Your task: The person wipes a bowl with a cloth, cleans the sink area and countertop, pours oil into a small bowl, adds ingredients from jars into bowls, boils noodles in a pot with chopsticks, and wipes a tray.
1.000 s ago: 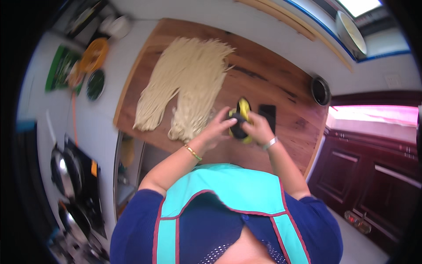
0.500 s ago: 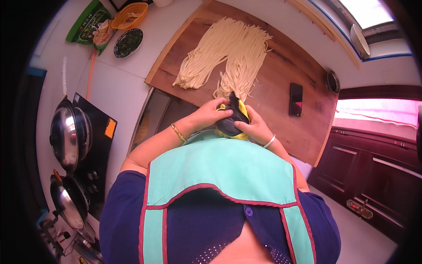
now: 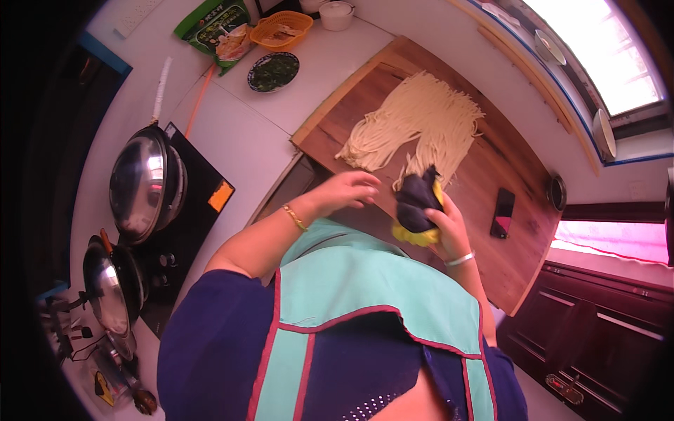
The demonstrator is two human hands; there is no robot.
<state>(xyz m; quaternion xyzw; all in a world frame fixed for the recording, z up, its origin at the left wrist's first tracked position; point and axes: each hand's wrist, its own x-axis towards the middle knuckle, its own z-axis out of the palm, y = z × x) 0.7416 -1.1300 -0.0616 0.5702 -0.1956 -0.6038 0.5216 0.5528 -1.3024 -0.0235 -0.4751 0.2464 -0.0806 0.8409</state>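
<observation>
My right hand [image 3: 451, 226] grips a bunched black and yellow cloth [image 3: 418, 205] over the near edge of the wooden board [image 3: 474, 210]. What kind of cloth piece it is, I cannot tell. My left hand [image 3: 345, 191] is off to the left of the cloth, holding nothing, its fingers stretched out and apart. Long pale noodles [image 3: 414, 116] lie on the board in two joined bunches, just beyond both hands. The cloth overlaps the near end of the right bunch from my view.
On the board's right lie a phone [image 3: 502, 212] and a round dark container [image 3: 556, 192]. A plate of chopped greens [image 3: 274, 72], an orange basket [image 3: 282, 30] and a green bag [image 3: 219, 34] stand at the far left. Left of me, lidded woks [image 3: 144, 186] sit on a black cooktop [image 3: 203, 186].
My left hand has let go of the cloth and moved left. The right hand alone keeps it. My view has shifted, so the board and noodles sit lower and farther right.
</observation>
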